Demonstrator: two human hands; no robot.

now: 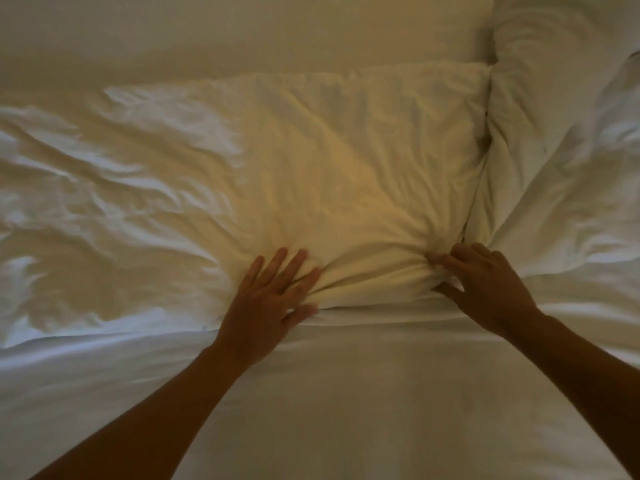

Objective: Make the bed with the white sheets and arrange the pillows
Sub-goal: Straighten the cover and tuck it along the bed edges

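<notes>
Pillow point(346, 168) pressed by spread left hand point(266, 299); right hand point(485, 289) pinches its corner.

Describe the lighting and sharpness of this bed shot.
Head view: dim overall; a warm yellow glow on the middle pillow, cooler white light on the creased fabric at left and on the right pillow; the left hand and right hand show as dark shapes against the sheet; head view is soft throughout, the left creases smeared.

Was a bedroom, plainly: white sheet point(346, 393) spread flat, crumpled pillow point(311, 168) touching a second pillow point(536, 98) beside it, everything lit by dim warm light.
</notes>
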